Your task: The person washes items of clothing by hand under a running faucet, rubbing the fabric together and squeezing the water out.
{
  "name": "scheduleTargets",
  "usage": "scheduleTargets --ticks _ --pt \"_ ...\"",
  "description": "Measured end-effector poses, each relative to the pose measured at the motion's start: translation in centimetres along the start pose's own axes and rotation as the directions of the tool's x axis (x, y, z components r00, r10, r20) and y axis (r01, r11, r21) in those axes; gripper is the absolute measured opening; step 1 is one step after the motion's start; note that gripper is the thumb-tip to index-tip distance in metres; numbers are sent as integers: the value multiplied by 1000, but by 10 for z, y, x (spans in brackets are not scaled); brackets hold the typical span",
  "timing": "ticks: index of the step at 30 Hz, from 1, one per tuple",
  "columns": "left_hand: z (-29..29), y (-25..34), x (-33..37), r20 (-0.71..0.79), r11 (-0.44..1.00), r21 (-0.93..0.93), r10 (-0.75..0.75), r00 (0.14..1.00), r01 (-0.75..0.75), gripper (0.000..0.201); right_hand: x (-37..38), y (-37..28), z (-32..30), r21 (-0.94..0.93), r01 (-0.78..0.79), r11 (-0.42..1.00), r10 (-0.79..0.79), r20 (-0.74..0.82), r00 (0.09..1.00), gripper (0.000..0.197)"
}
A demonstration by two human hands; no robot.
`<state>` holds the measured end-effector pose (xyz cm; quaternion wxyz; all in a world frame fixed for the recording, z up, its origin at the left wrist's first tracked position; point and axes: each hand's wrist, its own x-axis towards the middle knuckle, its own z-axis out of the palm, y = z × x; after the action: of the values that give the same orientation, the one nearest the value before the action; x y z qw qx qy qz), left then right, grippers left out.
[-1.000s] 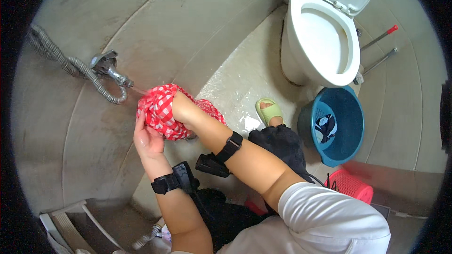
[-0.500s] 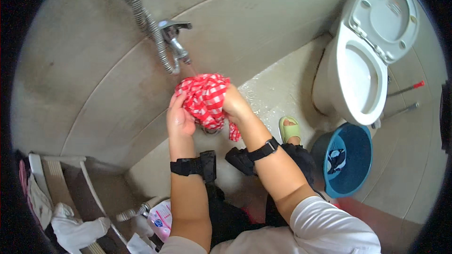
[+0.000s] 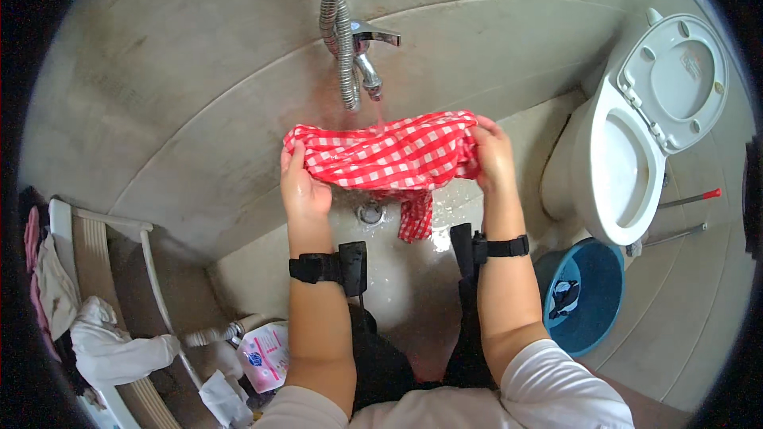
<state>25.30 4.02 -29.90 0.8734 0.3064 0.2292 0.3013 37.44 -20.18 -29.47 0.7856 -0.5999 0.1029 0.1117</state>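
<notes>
A wet red-and-white checked cloth (image 3: 389, 151) is stretched sideways between my two hands, with a narrow strip of it hanging down near its middle. My left hand (image 3: 304, 187) grips its left end, thumb on top. Closed round the right end is my right hand (image 3: 494, 155). Just above the cloth, a chrome tap (image 3: 367, 71) runs a thin stream of water onto it. What kind of garment or cloth it is, I cannot make out.
A floor drain (image 3: 370, 212) lies in the wet floor below. To the right stand a white toilet (image 3: 616, 167) with its lid up and a blue tub (image 3: 598, 302) holding some clothes. At left, a rack (image 3: 97, 258) carries cloths; a white-and-pink packet (image 3: 266, 356) is beside it.
The cloth was bunched up between my hands under the tap; now it is spread out wide. My right hand has moved away to the right, pulling its end along.
</notes>
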Motion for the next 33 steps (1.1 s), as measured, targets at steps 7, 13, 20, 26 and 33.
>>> scheduleTargets --ticks 7,13,20,26,33 --pt "1 12 3 54 994 -95 63 997 -57 23 27 -6 -44 -404 483 777 -604 -262 753 33" --pt "-1 30 0 53 987 -130 103 993 -96 19 12 -31 -50 -500 576 647 -762 -403 507 26" --pt "24 -1 -16 232 980 -138 -105 967 140 23 -1 -10 -16 -249 461 852 -495 -97 863 26" --pt "40 -17 -26 323 973 121 -225 919 196 35 -26 -8 16 -153 573 805 -510 317 800 25" --pt "50 -39 -32 350 945 308 -218 911 108 42 -55 10 57 34 435 900 -384 536 752 32"
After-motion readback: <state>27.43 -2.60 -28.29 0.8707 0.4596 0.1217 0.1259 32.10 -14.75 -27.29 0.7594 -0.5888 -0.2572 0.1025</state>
